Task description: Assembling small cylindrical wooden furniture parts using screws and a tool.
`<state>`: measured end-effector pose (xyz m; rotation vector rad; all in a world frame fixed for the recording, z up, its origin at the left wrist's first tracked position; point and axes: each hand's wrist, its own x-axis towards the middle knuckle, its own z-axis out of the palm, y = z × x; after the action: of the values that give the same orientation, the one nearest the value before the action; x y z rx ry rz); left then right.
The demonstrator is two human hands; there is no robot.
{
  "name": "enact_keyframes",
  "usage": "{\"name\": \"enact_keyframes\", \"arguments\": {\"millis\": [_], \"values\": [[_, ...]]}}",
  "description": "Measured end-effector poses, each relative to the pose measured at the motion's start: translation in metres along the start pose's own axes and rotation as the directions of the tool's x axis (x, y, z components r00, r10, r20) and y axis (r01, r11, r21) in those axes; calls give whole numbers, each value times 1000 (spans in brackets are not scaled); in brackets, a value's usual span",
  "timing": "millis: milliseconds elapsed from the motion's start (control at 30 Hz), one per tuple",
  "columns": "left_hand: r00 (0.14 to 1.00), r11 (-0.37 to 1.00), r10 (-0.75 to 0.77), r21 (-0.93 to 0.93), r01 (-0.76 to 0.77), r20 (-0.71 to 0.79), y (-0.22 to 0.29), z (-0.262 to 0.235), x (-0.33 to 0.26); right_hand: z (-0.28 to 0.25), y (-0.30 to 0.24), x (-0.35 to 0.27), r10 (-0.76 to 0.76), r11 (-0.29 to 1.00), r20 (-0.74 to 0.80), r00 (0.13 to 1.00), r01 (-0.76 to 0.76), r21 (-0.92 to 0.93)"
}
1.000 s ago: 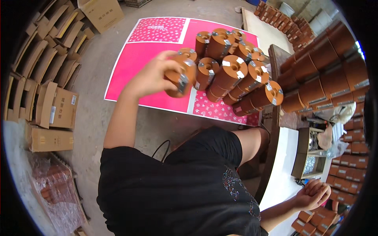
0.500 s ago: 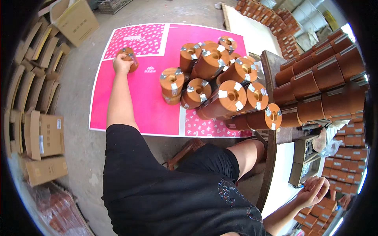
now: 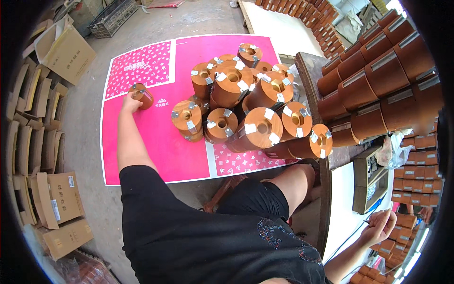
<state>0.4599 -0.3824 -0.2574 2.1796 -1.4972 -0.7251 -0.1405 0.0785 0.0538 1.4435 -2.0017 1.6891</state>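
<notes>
Fingers of left hand [image 3: 128,102] grip a round brown spool [image 3: 141,94]; right hand [image 3: 378,226] half-curled, apparently empty.

Lone roll [image 3: 140,94] on sheet [image 3: 156,146], left of roll pile [image 3: 241,106], boxes [image 3: 52,203] far left

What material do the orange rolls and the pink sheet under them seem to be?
Rolls: probably glossy plastic tape wound on a core; smooth orange-brown sheen, round hole, pale stickers on the ends. The left hand grips one roll. Sheet: likely printed cardboard, flat, matte pink with white edging.
</notes>
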Motion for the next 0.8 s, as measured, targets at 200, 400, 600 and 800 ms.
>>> {"name": "enact_keyframes", "arguments": {"millis": [200, 400, 600, 800], "values": [[881, 883, 367, -185, -431, -298, 147, -111, -25, -19, 6, -8, 50, 974, -67, 997, -34, 224], [504, 273, 737, -485, -831, -450, 326, -170, -201, -6, -20, -14, 46, 968, -99, 994, -20, 250], [-50, -153, 953, -333, -930, -298, 460, -157, -369, -51, -22, -39, 45, 951, -235, 971, 31, 307], [-355, -365, 905, 0, -931, -235, 570, -104, -428, -94, -23, -71, 81, 944, -331, 940, 34, 328]]}}
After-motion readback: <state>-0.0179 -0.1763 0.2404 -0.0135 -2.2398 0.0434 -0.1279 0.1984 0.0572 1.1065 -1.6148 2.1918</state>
